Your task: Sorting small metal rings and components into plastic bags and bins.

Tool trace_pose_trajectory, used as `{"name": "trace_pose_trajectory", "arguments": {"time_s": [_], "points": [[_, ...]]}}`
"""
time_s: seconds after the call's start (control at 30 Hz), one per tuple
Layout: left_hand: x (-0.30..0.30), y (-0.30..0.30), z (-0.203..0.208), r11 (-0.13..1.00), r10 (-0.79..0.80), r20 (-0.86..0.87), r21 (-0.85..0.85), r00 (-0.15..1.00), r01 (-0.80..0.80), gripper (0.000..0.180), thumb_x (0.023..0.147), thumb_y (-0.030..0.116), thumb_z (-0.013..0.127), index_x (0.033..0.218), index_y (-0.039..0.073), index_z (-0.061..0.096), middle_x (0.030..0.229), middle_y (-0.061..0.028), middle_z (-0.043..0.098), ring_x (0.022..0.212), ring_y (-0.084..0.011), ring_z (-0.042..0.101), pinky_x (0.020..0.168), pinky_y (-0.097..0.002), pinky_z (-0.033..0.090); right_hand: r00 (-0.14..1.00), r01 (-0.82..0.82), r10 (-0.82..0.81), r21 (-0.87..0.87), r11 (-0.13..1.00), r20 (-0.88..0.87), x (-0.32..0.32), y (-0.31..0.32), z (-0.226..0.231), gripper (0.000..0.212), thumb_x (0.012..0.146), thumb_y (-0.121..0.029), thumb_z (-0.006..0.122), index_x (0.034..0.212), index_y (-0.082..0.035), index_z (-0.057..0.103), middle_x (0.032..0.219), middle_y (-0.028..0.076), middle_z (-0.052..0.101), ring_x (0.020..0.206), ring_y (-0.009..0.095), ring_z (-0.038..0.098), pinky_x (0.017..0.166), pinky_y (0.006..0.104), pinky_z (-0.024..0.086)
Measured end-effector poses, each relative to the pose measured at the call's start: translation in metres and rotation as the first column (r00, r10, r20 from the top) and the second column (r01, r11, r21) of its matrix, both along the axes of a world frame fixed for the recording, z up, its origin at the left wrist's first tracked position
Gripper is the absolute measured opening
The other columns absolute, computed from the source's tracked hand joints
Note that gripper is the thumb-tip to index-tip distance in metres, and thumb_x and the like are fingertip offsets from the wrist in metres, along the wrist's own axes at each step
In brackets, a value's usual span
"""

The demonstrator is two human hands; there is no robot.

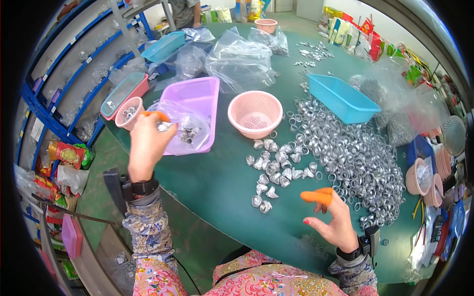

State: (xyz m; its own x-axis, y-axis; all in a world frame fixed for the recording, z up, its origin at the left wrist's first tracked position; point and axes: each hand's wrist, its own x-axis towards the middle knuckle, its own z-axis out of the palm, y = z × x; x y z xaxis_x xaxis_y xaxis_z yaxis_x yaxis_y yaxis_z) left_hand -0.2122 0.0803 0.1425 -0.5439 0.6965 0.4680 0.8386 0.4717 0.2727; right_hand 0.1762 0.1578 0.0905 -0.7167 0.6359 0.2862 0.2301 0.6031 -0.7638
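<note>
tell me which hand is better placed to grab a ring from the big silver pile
Probably the right hand: it is open, looks empty and is close to the ring pile. The left hand is farther off, by the purple tray, and seems to pinch a silvery piece.

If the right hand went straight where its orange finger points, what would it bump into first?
Probably the crumpled silver pieces on the green table, just left of the orange finger cover on the right hand. The hand's height is unclear, so it might pass over them.
</note>
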Motion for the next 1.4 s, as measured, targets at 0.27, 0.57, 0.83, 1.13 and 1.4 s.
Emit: {"name": "trace_pose_trajectory", "arguments": {"time_s": [0.27, 0.57, 0.83, 1.13, 1.4], "points": [[-0.028, 0.044, -0.028, 0.925, -0.174, -0.095, -0.358, 0.980, 0.129, 0.029, 0.064, 0.016, 0.074, 0.087, 0.000, 0.068, 0.095, -0.0227, 0.061, 0.092, -0.0380, 0.061, 0.083, -0.0431, 0.050, 0.999, -0.042, 0.041, -0.039, 0.998, -0.019, -0.007, 0.000, -0.001, 0.046, 0.074, -0.013, 0.079, 0.117, -0.008, 0.063, 0.101, 0.008, 0.061, 0.072, 0.019, 0.053, 0.067, 0.0289, 0.047], [0.001, 0.029, -0.016, 0.953, -0.204, -0.096, -0.249, 0.974, 0.175, 0.038, 0.074, 0.025, 0.075, 0.103, 0.003, 0.066, 0.104, -0.0156, 0.066, 0.096, -0.0342, 0.063, 0.079, -0.0426, 0.050, 0.990, -0.126, 0.114, 0.169, 0.977, 0.082, -0.040, 0.012, -0.058, 0.040, 0.078, -0.013, 0.073, 0.116, -0.007, 0.059, 0.110, 0.012, 0.056, 0.096, 0.032, 0.056, 0.083, 0.0375, 0.048], [0.141, -0.028, -0.080, 0.750, -0.622, 0.304, -0.033, 0.721, 0.660, 0.039, 0.078, 0.009, 0.071, 0.116, 0.008, 0.061, 0.112, -0.0115, 0.062, 0.097, -0.0321, 0.058, 0.086, -0.0392, 0.048, 0.956, -0.250, 0.215, 0.167, 0.954, 0.198, -0.062, 0.024, -0.084, 0.045, 0.075, -0.011, 0.076, 0.115, -0.007, 0.056, 0.104, 0.012, 0.056, 0.095, 0.032, 0.058, 0.081, 0.0389, 0.049], [0.149, -0.039, -0.143, 0.878, -0.459, 0.514, 0.137, 0.725, 0.459, 0.035, 0.076, 0.004, 0.074, 0.110, 0.007, 0.066, 0.102, -0.0100, 0.062, 0.076, -0.0221, 0.061, 0.073, -0.0329, 0.051, 0.962, -0.247, 0.217, 0.188, 0.951, 0.165, -0.072, 0.002, -0.080, 0.043, 0.076, -0.018, 0.075, 0.114, -0.010, 0.058, 0.102, 0.011, 0.053, 0.091, 0.029, 0.056, 0.075, 0.0376, 0.049], [0.150, -0.057, -0.143, 0.914, -0.404, 0.897, 0.404, 0.181, 0.040, 0.030, 0.095, 0.010, 0.056, 0.122, -0.004, 0.054, 0.106, -0.0130, 0.063, 0.091, -0.0256, 0.066, 0.085, -0.0377, 0.055, 0.984, -0.146, 0.146, -0.007, 0.989, 0.099, -0.053, 0.014, -0.075, 0.038, 0.075, -0.019, 0.078, 0.111, -0.014, 0.065, 0.092, 0.009, 0.054, 0.080, 0.026, 0.057, 0.068, 0.0337, 0.049]]}}
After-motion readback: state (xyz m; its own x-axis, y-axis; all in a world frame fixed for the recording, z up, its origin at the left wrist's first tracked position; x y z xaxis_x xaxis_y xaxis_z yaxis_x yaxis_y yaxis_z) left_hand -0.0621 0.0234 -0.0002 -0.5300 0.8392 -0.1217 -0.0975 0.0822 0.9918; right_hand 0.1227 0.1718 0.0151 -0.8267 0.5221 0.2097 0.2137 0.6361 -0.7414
